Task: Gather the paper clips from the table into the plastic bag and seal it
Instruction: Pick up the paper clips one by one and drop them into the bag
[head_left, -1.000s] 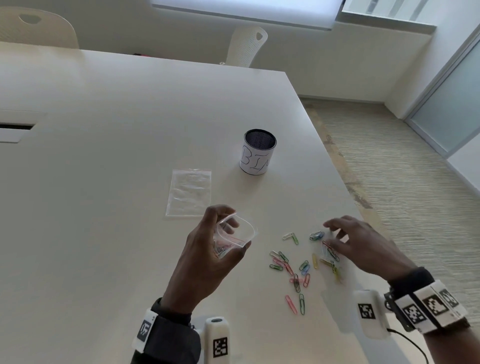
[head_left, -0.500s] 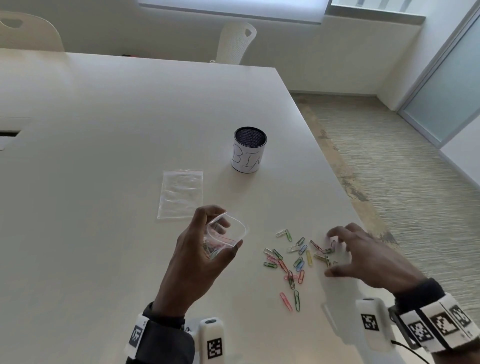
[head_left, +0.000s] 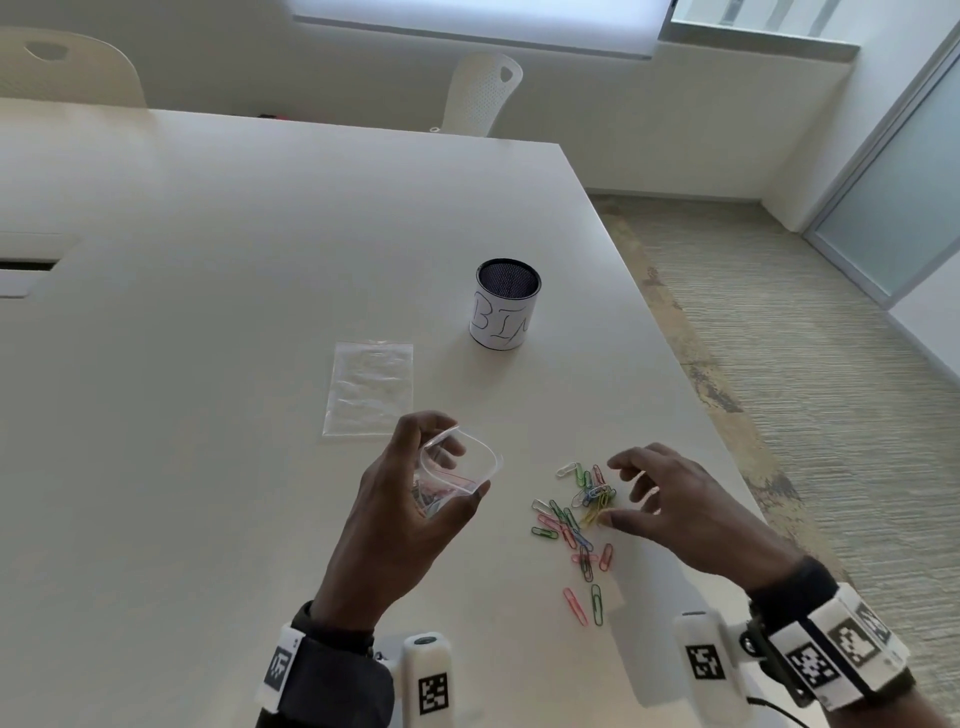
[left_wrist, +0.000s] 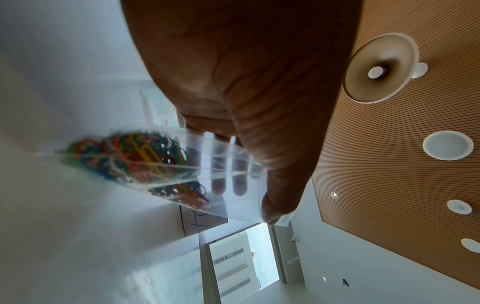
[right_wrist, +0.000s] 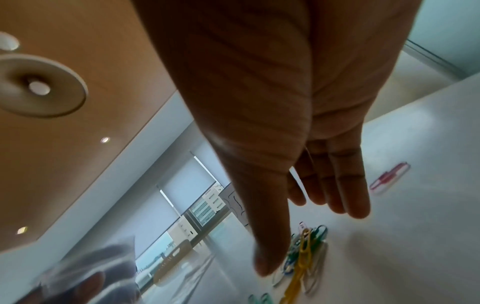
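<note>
My left hand (head_left: 466, 467) grips a clear plastic bag (head_left: 488, 460) held up with its mouth open; in the left wrist view, coloured paper clips (left_wrist: 140, 156) fill its bottom. Several loose paper clips (head_left: 569, 525) lie on the white table (head_left: 208, 260) to the right of the bag. My right hand (head_left: 621, 491) hovers over their right side with fingers spread. Its thumb touches a bunched cluster of clips (right_wrist: 306, 253). Two clips (head_left: 584, 605) lie apart, nearer to me. A red clip (right_wrist: 389, 174) lies beyond the fingers.
A second, empty clear bag (head_left: 371, 387) lies flat behind my left hand. A black mesh cup labelled BIN (head_left: 506, 304) stands farther back. The table's right edge (head_left: 691, 395) runs close to my right hand. Two white chairs (head_left: 483, 88) stand at the far side.
My right hand has swept left across the table, pushing the spread-out clips on the right into a tighter bunch. My left hand keeps holding the open bag in about the same place.
</note>
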